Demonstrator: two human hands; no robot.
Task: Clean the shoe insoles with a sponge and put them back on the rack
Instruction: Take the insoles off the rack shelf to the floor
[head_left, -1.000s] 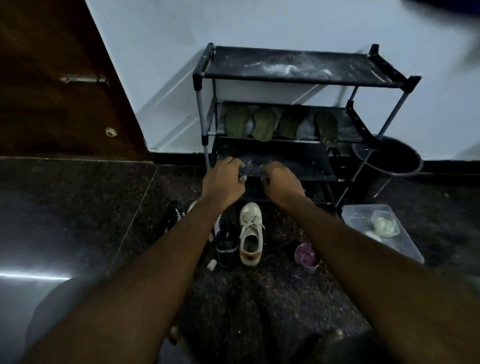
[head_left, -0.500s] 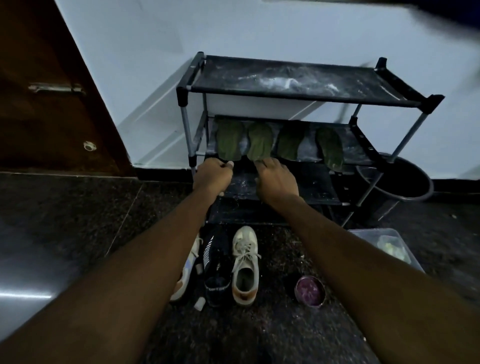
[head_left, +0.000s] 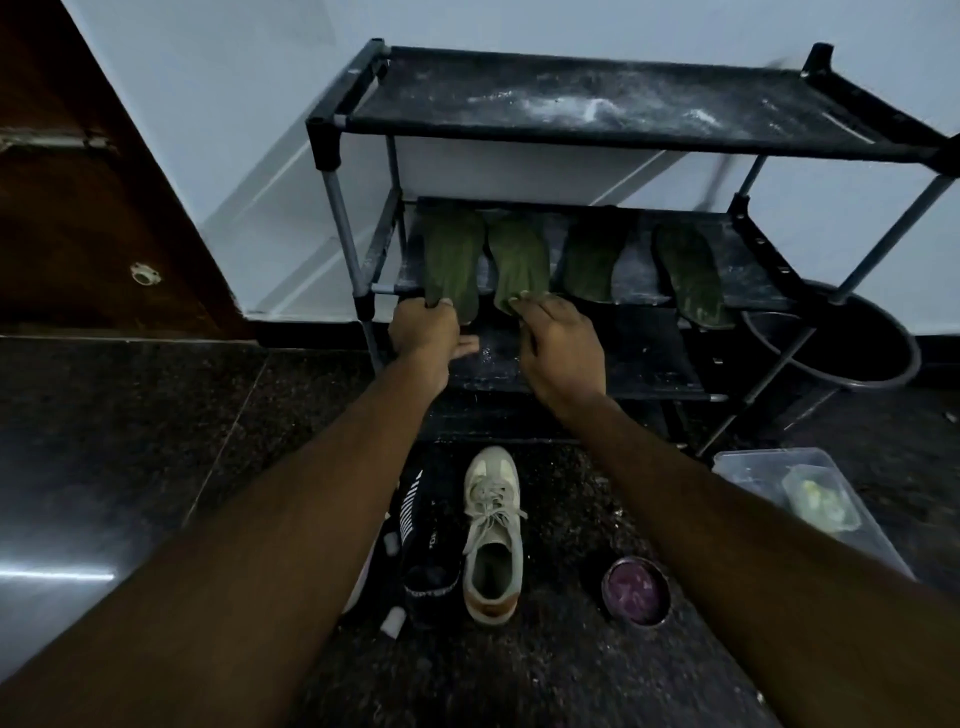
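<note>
Gripping the far-left green insole (head_left: 452, 260) on the shoe rack (head_left: 332, 140) middle shelf, the left hand (head_left: 423, 332) clenches; right hand (head_left: 563, 345) touches the second insole (head_left: 519, 257), grasp unclear.

- Black shoe (head_left: 429, 545): white lettering is showing on its side and across its heel band, but it is appearing too small and blurred to read.
- No other text is proving readable.

Both arms outstretched, side by side — left hand (head_left: 423, 332) fingers curled, right hand (head_left: 561, 343) fingers nearly straight
</note>
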